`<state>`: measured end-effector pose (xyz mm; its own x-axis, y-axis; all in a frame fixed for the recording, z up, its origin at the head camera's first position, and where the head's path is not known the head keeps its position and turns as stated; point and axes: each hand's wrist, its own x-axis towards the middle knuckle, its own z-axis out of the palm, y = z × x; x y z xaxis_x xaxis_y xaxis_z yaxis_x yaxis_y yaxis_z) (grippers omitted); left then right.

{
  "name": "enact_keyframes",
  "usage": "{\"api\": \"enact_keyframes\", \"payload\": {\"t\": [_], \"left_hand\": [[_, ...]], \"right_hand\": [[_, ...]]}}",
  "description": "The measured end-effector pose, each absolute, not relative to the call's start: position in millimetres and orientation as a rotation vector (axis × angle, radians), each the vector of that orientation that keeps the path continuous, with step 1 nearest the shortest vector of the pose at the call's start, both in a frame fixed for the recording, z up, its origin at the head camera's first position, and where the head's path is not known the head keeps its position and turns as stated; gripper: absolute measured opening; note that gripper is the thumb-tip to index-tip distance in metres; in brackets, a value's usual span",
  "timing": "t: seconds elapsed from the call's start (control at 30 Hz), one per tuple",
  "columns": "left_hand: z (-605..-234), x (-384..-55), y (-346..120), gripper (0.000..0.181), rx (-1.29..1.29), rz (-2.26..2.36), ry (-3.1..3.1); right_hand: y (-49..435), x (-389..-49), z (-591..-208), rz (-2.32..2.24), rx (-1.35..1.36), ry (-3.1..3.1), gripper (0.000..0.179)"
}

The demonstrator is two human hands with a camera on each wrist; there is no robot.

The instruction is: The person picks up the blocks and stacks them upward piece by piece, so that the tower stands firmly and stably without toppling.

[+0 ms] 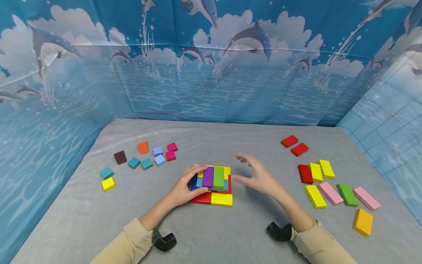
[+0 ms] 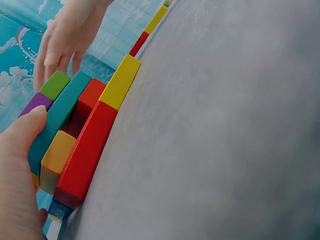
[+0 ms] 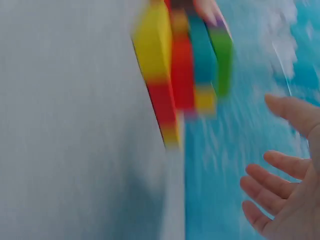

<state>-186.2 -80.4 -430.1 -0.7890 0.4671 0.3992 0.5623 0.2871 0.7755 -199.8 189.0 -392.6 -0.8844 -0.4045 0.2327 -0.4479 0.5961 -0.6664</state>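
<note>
In the head view, a layered stack of coloured wooden blocks stands before me, its base including a red block (image 1: 201, 198) and a yellow block (image 1: 221, 200). On top lie a purple block (image 1: 208, 178) and a green block (image 1: 218, 178), side by side. My left hand (image 1: 184, 187) pinches the purple block, thumb on its near end and fingers at its far end. Under these two, a teal block (image 2: 60, 117) shows in the left wrist view. To the right of the stack, my right hand (image 1: 258, 176) is raised with fingers apart, holding nothing.
Small blocks lie scattered at the left, among them an orange one (image 1: 143, 147) and a dark brown one (image 1: 120, 157). Longer blocks lie at the right, including pink (image 1: 330, 193), green (image 1: 347, 195) and red (image 1: 305, 174). A dolphin-print curtain (image 1: 204, 99) backs the grey-covered table (image 1: 250, 227).
</note>
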Motion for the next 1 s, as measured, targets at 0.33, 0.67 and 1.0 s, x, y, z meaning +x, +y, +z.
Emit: {"api": "enact_keyframes", "payload": {"t": [0.33, 0.67, 1.0], "left_hand": [[-430, -187, -80, 0.055, -0.974, -1.526, -2.458], [-429, -186, -80, 0.055, -0.979, -1.528, -2.451], [-430, -185, -80, 0.055, -0.968, -1.529, -2.467]], "right_hand": [[320, -201, -400, 0.76, 0.229, -2.877, 0.057], [352, -192, -410, 0.55, -0.079, -3.156, 0.074], [354, -194, -412, 0.606, 0.201, -3.189, 0.058]]}}
